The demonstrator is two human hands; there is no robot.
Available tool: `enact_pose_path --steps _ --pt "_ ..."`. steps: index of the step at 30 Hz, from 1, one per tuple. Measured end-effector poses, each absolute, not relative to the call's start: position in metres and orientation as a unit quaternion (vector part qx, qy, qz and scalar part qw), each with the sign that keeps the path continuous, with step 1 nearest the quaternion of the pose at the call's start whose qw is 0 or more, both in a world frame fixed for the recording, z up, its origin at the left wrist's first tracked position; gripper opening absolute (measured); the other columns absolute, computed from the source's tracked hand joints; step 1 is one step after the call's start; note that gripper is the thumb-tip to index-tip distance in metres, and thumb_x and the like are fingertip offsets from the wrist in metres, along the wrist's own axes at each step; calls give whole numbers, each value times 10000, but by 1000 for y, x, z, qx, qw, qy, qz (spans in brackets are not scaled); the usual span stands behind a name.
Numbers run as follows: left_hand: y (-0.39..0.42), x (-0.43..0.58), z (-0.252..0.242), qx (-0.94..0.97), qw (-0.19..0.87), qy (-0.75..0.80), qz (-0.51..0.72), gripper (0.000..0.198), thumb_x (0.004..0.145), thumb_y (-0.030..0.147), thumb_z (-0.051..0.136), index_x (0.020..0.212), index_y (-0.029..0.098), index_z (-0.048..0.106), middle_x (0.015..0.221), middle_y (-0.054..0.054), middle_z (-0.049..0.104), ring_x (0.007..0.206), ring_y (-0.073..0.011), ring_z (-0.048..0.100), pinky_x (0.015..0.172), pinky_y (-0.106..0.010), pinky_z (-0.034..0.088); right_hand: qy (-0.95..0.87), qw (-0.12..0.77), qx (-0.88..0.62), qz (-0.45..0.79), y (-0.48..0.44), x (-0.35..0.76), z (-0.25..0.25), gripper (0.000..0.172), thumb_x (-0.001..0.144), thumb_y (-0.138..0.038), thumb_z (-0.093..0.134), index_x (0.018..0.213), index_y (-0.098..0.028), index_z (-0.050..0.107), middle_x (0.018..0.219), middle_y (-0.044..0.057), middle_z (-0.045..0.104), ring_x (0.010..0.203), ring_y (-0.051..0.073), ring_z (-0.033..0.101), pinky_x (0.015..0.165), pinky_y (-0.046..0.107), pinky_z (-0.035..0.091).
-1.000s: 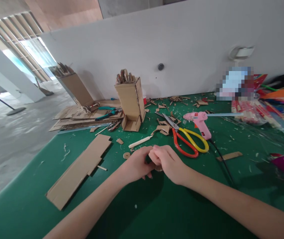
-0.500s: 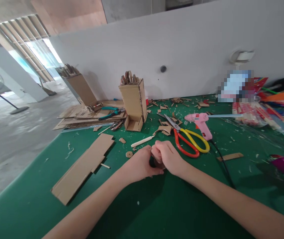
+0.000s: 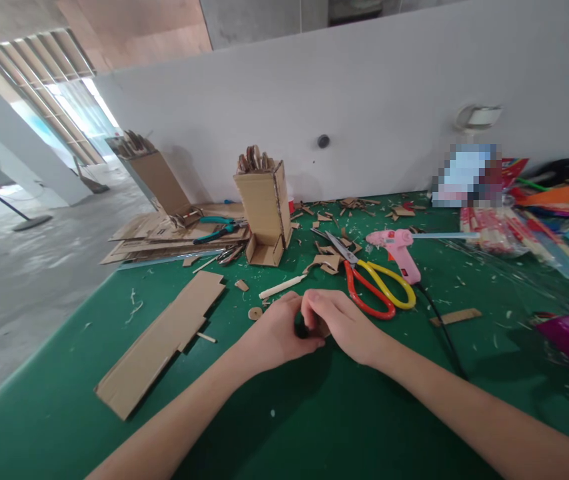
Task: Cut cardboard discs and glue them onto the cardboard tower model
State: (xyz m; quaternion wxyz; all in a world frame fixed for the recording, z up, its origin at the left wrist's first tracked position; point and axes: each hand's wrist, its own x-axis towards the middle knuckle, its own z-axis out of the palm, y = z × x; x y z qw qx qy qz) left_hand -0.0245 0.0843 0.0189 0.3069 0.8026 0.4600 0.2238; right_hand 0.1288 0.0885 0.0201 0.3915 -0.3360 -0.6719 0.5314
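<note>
My left hand [image 3: 277, 333] and my right hand [image 3: 347, 321] meet over the front middle of the green table, fingers curled in and touching. Between them shows a sliver of a small piece of cardboard [image 3: 323, 327], mostly hidden by the fingers, so its shape is unclear. Just beyond my left hand lie a small round cardboard disc [image 3: 255, 313] and a pale pointed stick [image 3: 282, 287]. Scissors [image 3: 369, 280] with one red and one yellow handle rest open-bladed past my right hand.
A long cardboard strip [image 3: 164, 343] lies at left. Behind stand a cardboard holder [image 3: 259, 207] and another [image 3: 159, 180], near teal-handled pliers [image 3: 217, 230]. A pink glue gun [image 3: 399, 250] trails its cord at right, before bagged sticks [image 3: 494, 230]. Cardboard scraps litter the back.
My fingers have shifted slightly against each other, and the sliver of cardboard between them shows a little more. The whole view has drifted slightly; the table items stay in place.
</note>
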Motion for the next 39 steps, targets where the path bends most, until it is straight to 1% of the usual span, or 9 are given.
enact_pose_path --steps 9,13,17,25,28,32,34,37,39 --pt "83 -21 19 834 136 512 155 274 713 386 622 901 188 598 963 -78 586 827 -237 599 619 -299 436 -694 461 -332 443 93 134 12 337 967 -304 286 779 -203 548 798 19 543 779 166 517 740 307 401" --pt "84 -20 20 834 140 517 132 281 704 401 623 884 186 595 892 -64 582 786 -219 590 576 -273 394 -662 477 -316 484 97 131 1 385 956 -300 253 665 -204 487 674 1 500 667 154 488 653 300 384" --pt "86 -23 20 836 165 506 131 242 729 410 605 833 191 595 895 -56 578 783 -207 585 589 -275 398 -647 483 -315 499 103 126 -2 443 953 -313 235 524 -226 305 502 -40 338 503 127 343 530 287 307" --pt "86 -24 19 839 172 502 119 241 737 424 605 801 194 582 925 -58 580 814 -222 590 627 -306 442 -670 464 -321 483 102 123 0 429 960 -299 220 541 -229 275 508 -46 297 503 127 323 518 285 293" --pt "84 -21 20 835 137 520 117 244 691 398 636 798 195 555 900 -53 573 781 -223 591 584 -298 434 -725 444 -322 416 92 130 7 369 964 -276 244 621 -215 364 648 -12 406 656 149 431 639 300 378" --pt "88 -28 17 819 94 535 186 248 736 297 591 943 199 496 957 -55 547 716 -185 577 557 -291 439 -806 427 -320 256 84 141 21 126 895 -229 410 930 -183 522 988 68 480 966 206 463 851 376 392" --pt "95 -34 14 799 97 531 263 257 766 208 547 1005 207 451 972 -50 545 747 -171 582 607 -298 469 -815 408 -341 229 84 143 21 235 843 -240 503 1069 -176 496 991 71 481 928 210 483 809 380 420" --pt "104 -40 9 754 122 523 378 367 772 119 529 1101 210 394 1019 -63 542 798 -156 598 635 -285 500 -806 360 -368 292 89 140 10 403 839 -231 525 1217 -194 389 854 15 503 702 156 512 641 323 449" --pt "107 -40 8 738 137 513 416 393 783 91 521 1133 211 389 1016 -59 542 780 -137 604 611 -256 510 -788 361 -374 329 94 136 -2 436 852 -174 486 1258 -197 327 799 -7 521 657 145 528 621 310 446"
